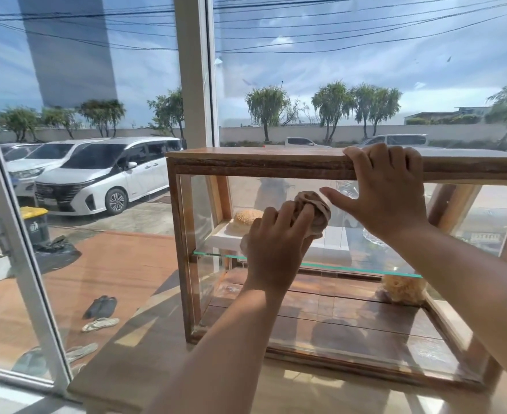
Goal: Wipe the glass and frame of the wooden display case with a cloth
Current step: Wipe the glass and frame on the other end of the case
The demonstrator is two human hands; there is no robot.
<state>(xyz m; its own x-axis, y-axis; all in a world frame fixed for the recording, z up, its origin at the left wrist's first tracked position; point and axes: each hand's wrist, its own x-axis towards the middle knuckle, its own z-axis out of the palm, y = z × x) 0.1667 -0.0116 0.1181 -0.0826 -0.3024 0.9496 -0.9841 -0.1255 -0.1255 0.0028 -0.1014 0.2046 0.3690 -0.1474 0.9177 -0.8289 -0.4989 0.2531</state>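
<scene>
A wooden display case [246, 164] with glass panes stands on a light wooden table [144, 363] in front of a big window. My left hand [276, 243] grips a crumpled brown cloth [315, 209] and holds it against the front glass [350, 309], near the middle of the upper half. My right hand [386, 186] hooks its fingers over the front edge of the case's top board, thumb stretched out to the left over the glass. Inside, a glass shelf [216, 254] crosses the case at mid height.
A sesame bun [244, 218] sits on a white tray [225, 237] on the shelf. A bagged pastry [403, 289] lies at the case's right floor. The window's white frame [25, 264] runs down at the left. Outside are parked cars and shoes on a deck.
</scene>
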